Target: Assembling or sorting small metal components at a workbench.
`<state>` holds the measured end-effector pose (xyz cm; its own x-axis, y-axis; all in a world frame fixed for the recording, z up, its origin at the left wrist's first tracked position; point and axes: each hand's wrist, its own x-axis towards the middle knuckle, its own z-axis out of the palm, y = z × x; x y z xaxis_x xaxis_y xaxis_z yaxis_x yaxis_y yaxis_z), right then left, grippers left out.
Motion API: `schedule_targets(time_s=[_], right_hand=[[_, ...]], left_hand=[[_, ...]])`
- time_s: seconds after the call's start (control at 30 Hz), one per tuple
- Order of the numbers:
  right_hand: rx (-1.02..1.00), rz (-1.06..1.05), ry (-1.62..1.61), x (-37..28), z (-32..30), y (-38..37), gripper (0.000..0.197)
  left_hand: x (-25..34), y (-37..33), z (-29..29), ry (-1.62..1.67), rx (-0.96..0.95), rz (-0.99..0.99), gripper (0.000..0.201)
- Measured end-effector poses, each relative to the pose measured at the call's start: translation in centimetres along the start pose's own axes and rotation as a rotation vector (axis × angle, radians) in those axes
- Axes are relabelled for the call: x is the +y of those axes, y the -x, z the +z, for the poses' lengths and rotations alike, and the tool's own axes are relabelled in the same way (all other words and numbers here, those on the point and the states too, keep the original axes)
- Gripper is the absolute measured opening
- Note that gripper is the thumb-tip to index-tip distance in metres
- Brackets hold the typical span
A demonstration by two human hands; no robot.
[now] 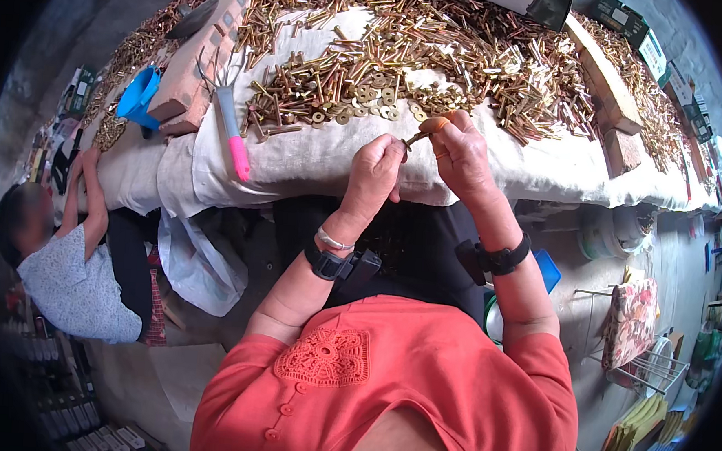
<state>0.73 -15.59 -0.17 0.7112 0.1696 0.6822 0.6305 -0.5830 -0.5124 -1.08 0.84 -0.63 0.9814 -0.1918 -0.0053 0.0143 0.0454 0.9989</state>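
Left hand (373,173), right hand (462,157): close together, fingertips both pinched on slim brass-coloured metal bolt (417,137) | beyond: loose golden metal bolts (538,112), flat round washers (343,117) on white cloth (323,162)

Passage lies along the front strip of the white cloth-covered bench (299,167), between the grey-and-pink-handled metal fork (228,120) and bare left grip (374,175); heaped gold-coloured metal bolts (336,75) block behind.
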Motion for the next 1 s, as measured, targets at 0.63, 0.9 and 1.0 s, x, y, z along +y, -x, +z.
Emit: schedule_targets(time_s=[0.63,0.9,1.0], right_hand=[[-0.165,0.496,-0.234,1.3,2.3,-2.0,0.019],[-0.437,0.495,0.627,3.3,3.0,-4.0,0.019],[-0.512,0.424,0.609,2.7,2.0,-4.2,0.017]], left_hand=[[-1.5,-1.2,-1.1,0.322,-0.021,-0.123,0.027],[-1.1,-1.7,-1.6,0.341,0.040,-0.039,0.030],[-1.0,-1.4,-1.7,0.390,0.030,-0.047,0.029]])
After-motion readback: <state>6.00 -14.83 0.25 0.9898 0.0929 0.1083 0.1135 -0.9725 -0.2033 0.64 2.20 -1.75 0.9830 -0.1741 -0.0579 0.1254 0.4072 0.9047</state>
